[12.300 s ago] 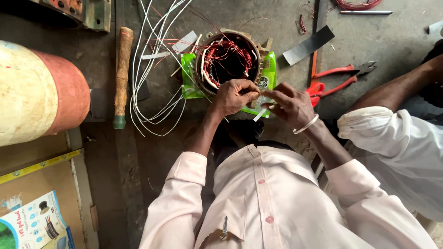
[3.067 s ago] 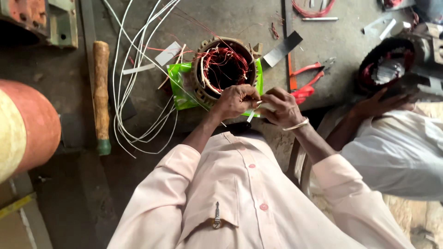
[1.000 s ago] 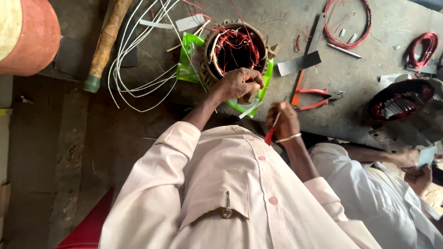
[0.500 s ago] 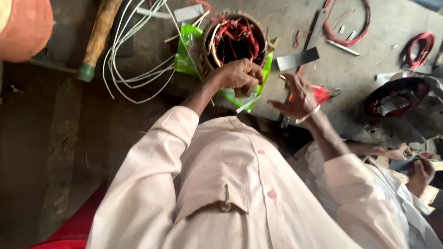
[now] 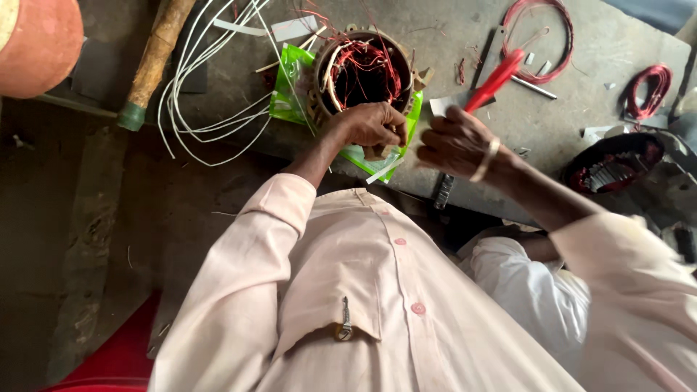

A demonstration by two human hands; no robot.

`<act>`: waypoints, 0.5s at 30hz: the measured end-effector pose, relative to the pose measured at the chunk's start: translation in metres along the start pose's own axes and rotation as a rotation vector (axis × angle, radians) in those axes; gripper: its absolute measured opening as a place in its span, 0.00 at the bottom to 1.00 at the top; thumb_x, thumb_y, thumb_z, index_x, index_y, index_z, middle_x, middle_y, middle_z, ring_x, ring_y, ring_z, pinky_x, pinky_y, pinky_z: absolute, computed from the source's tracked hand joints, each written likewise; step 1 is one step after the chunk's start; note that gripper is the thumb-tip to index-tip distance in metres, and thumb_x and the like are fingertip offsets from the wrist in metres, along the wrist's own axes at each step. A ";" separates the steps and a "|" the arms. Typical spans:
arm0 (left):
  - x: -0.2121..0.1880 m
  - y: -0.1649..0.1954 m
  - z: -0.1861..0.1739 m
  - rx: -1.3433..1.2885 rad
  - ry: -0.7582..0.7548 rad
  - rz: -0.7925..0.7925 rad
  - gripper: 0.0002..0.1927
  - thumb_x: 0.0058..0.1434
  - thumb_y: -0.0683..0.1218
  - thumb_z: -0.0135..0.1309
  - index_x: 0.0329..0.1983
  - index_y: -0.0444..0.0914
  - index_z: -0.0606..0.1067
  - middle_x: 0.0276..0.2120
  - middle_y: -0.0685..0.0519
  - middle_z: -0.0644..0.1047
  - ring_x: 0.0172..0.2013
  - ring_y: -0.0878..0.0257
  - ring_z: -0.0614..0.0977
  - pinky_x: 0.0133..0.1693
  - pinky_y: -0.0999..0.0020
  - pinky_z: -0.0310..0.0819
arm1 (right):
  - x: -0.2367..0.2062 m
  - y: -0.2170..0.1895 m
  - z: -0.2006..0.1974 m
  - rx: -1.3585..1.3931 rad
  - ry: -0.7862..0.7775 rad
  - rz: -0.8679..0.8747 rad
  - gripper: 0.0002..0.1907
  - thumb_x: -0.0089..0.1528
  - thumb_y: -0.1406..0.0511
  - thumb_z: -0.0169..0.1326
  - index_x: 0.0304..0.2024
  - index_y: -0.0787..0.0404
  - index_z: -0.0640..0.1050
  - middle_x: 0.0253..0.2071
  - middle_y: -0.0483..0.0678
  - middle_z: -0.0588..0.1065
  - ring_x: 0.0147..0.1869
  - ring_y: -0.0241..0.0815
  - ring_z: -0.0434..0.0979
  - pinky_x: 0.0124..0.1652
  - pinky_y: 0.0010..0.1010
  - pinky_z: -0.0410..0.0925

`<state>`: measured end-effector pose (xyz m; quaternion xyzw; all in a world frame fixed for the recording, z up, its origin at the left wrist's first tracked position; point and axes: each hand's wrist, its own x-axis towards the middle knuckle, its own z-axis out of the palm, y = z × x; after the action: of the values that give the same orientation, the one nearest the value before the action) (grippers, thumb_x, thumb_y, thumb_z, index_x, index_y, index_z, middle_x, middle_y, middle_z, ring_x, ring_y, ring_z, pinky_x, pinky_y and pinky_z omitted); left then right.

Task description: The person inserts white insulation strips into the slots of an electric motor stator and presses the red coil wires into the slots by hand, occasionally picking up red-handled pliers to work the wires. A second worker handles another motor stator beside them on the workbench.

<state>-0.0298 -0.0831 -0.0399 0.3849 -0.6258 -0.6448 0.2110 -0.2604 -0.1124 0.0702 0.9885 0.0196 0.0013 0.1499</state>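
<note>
Nearest the camera is the person's pale pink shirt (image 5: 348, 290), with a pen clip at the chest pocket, and both sleeves run forward to the bench. The left hand (image 5: 370, 125) rests curled on the near rim of the motor stator (image 5: 363, 76), fingers bent over the edge and closed on something small there; what they pinch is hidden under the knuckles. That grip seems meant to steady the round housing while the windings are worked. The right hand (image 5: 456, 141) is clenched around the red-handled pliers (image 5: 494, 80), held raised just right of the stator, handles pointing up and away, blurred. A pale bangle sits on that wrist. The stator thus lies directly under and beyond the left hand, and just left of the right hand, near but not touching it.

The stator sits on a green plastic sheet (image 5: 290, 91), probably to catch scraps, with red copper windings (image 5: 359, 69) tangled inside its bore. A white strip (image 5: 383, 170) pokes out at the sheet's near edge. Further left, loose white wires (image 5: 210, 87) loop across the grey bench (image 5: 450, 33) beside a wooden-handled tool (image 5: 152, 62). Farther right lie a red wire coil (image 5: 541, 36), a smaller red coil (image 5: 650, 87) and a second stator (image 5: 617, 161). Another person's white sleeve (image 5: 530, 290) shows low on the right
</note>
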 end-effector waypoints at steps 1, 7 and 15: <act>0.000 -0.002 0.000 -0.053 0.006 0.020 0.09 0.55 0.40 0.58 0.39 0.38 0.83 0.30 0.59 0.83 0.31 0.72 0.80 0.35 0.72 0.75 | -0.007 0.004 -0.009 0.019 0.001 -0.032 0.19 0.59 0.47 0.61 0.28 0.47 0.70 0.29 0.38 0.65 0.36 0.38 0.69 0.42 0.34 0.60; 0.003 -0.011 0.004 -0.125 0.017 -0.026 0.09 0.55 0.39 0.58 0.38 0.38 0.83 0.28 0.57 0.82 0.27 0.71 0.79 0.31 0.70 0.73 | 0.005 0.008 -0.004 0.068 0.118 0.107 0.23 0.54 0.43 0.59 0.32 0.52 0.73 0.32 0.43 0.68 0.35 0.40 0.68 0.40 0.36 0.59; -0.008 -0.009 0.007 -0.209 0.115 0.012 0.08 0.59 0.42 0.60 0.41 0.39 0.83 0.27 0.56 0.80 0.27 0.69 0.78 0.31 0.69 0.73 | -0.037 -0.028 0.006 0.603 0.113 0.579 0.25 0.60 0.47 0.63 0.27 0.56 0.68 0.23 0.42 0.63 0.27 0.42 0.63 0.33 0.36 0.58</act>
<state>-0.0287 -0.0717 -0.0472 0.3933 -0.5443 -0.6822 0.2892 -0.2985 -0.0890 0.0564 0.9511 -0.2515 0.0917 -0.1542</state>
